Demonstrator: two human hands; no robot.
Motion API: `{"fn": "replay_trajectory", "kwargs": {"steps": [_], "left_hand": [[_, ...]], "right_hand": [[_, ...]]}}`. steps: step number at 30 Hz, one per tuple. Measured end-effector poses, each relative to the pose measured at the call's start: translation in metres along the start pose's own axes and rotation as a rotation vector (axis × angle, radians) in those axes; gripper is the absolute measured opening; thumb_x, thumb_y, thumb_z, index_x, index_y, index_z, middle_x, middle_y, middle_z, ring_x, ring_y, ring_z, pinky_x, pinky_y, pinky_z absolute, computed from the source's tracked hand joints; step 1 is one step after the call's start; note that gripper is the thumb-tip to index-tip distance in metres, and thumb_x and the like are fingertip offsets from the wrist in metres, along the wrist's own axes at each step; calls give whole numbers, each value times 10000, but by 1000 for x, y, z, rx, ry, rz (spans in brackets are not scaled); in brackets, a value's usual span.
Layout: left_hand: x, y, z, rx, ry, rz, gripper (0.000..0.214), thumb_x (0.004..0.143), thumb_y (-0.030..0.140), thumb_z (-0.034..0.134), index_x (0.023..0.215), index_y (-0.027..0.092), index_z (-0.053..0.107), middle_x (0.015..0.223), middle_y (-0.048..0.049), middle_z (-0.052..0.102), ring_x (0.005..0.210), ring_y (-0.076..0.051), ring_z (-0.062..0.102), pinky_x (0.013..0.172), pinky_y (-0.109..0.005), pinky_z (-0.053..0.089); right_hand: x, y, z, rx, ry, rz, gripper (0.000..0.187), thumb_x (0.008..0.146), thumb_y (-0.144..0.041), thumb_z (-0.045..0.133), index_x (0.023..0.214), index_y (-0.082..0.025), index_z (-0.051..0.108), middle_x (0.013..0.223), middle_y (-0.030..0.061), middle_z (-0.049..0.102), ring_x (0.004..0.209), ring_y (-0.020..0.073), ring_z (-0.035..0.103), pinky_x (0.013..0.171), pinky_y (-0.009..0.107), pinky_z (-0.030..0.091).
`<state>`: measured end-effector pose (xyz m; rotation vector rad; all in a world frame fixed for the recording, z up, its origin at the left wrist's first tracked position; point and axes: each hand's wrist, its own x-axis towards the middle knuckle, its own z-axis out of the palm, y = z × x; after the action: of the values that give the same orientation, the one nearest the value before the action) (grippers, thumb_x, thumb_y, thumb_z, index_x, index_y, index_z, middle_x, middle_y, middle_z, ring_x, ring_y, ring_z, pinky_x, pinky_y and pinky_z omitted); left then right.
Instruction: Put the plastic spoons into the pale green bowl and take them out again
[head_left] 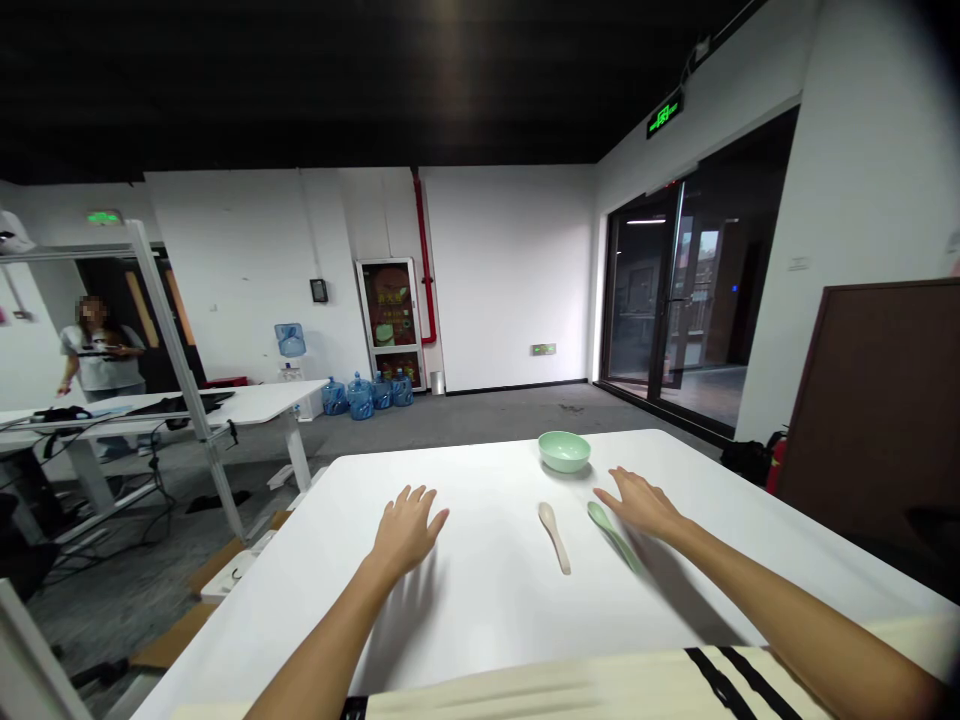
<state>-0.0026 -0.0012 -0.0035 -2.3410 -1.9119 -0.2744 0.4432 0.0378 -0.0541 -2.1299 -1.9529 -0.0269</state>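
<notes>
left hand (405, 532): open, fingers spread, holding nothing | right hand (639, 503): open, holding nothing, just beside green spoon (613, 535) | beige spoon (555, 538): flat between hands on white table (480, 610) | mint bowl (564, 451): beyond | spoons: likely light, slick, brittle; grip handles

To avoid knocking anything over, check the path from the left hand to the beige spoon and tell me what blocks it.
Nothing visible blocks it: only bare white tabletop lies between the left hand and the beige spoon. The green spoon and the right hand are on the spoon's other side.
</notes>
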Motion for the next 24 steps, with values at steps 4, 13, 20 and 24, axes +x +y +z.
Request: {"fn": "replay_trajectory", "kwargs": {"steps": [4, 13, 20, 24], "left_hand": [[0, 0, 0, -6, 4, -5, 577, 1060, 502, 354, 1506, 198, 558, 1610, -128, 543, 1545, -373, 398, 1217, -538, 391], [0, -2, 1, -42, 18, -13, 571, 1054, 513, 360, 1496, 219, 570, 1607, -123, 547, 1553, -368, 387, 1216, -535, 387], [1, -1, 0, -22, 13, -7, 576, 1057, 505, 359, 1492, 195, 574, 1599, -139, 552, 1543, -374, 402, 1201, -527, 403], [0, -1, 0, -28, 10, -10, 576, 1058, 508, 354, 1492, 200, 574, 1596, -122, 560, 1543, -371, 401, 1208, -521, 398]], "right_hand": [[0, 2, 1, 12, -4, -9, 649, 1034, -563, 391, 1483, -122, 552, 1585, 225, 517, 1455, 370, 489, 1109, 491, 427], [-1, 1, 1, 29, -24, -29, 662, 1034, -548, 391, 1528, -123, 507, 1593, 210, 517, 1432, 354, 511, 1108, 474, 421], [-1, -1, 1, 31, -34, -31, 636, 1038, -563, 389, 1489, -142, 543, 1559, 202, 553, 1426, 344, 526, 1094, 435, 430], [-3, -2, 0, 31, -36, -37, 635, 1041, -554, 380, 1472, -120, 551, 1549, 217, 556, 1390, 352, 558, 1072, 438, 443]]}}
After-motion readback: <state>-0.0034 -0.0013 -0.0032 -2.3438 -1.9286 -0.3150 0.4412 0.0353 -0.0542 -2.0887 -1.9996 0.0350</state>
